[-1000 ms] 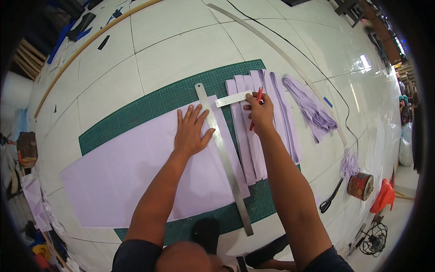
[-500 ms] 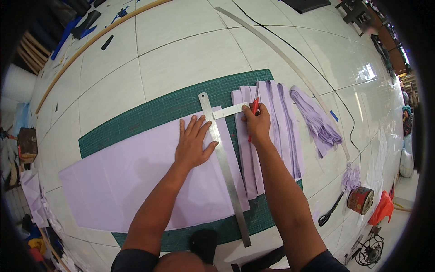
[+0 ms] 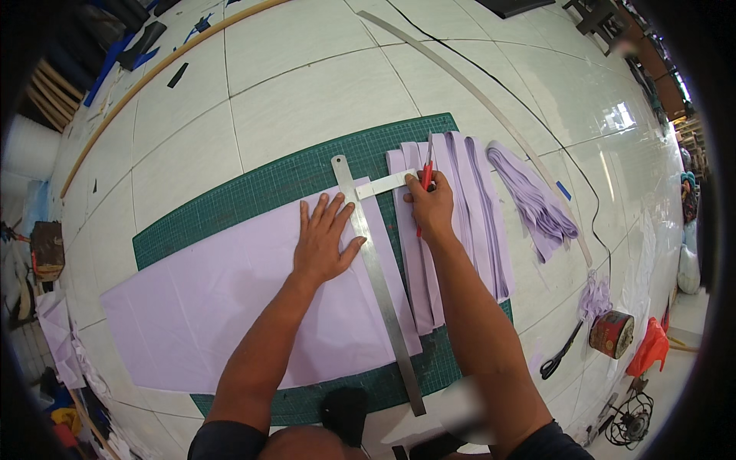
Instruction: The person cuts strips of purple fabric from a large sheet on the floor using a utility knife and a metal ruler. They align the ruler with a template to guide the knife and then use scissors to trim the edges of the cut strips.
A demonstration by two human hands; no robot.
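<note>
A folded sheet of lilac fabric (image 3: 230, 307) lies on a green cutting mat (image 3: 268, 195). Across its right part runs a long steel ruler (image 3: 381, 295). My left hand (image 3: 323, 239) rests flat on the cloth with fingers spread, its thumb and fingertips at the ruler's edge. My right hand (image 3: 431, 203) is closed on a short white ruler-like strip (image 3: 379, 185), whose far end meets the steel ruler. A slim red-handled knife (image 3: 426, 172) is also in that hand, tip pointing away from me. Beneath and beside it lie several long lilac fabric strips (image 3: 477, 222).
A gathered lilac bundle (image 3: 533, 201) lies right of the mat. Further right are black scissors (image 3: 561, 351), a round tin (image 3: 611, 334) and a red plastic bag (image 3: 650, 346). A long metal strip (image 3: 468, 86) and a black cable (image 3: 529, 126) cross the tiled floor.
The whole view has shifted slightly. Both hands, the steel ruler and the white strip keep their places on the cloth.
</note>
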